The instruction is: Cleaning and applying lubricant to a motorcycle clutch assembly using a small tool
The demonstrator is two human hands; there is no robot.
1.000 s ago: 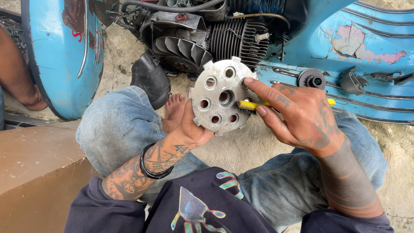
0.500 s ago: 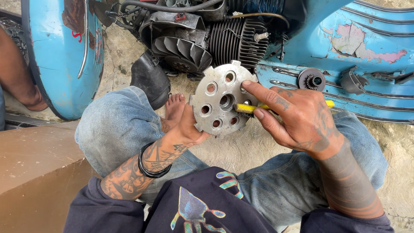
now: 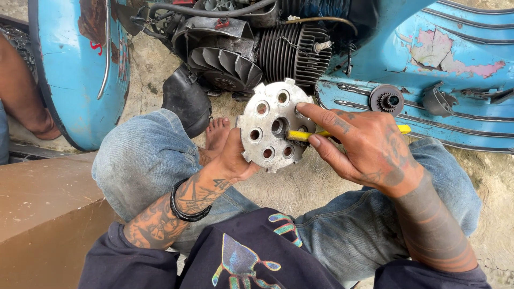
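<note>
The round metal disc (image 3: 273, 131) with its ring of holes sits a little higher and more tilted than a moment ago, in front of the blue scooter's finned engine (image 3: 292, 51) — held at its lower edge by the left hand (image 3: 233, 160). The right hand (image 3: 369, 147) pinches a yellow-handled tool (image 3: 316, 134), whose tip has stayed at the centre hole — the work there looks ongoing.

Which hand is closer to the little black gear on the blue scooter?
Right. The right hand is just below-left of the gear; the left hand is farther left, holding the round metal plate.
</note>
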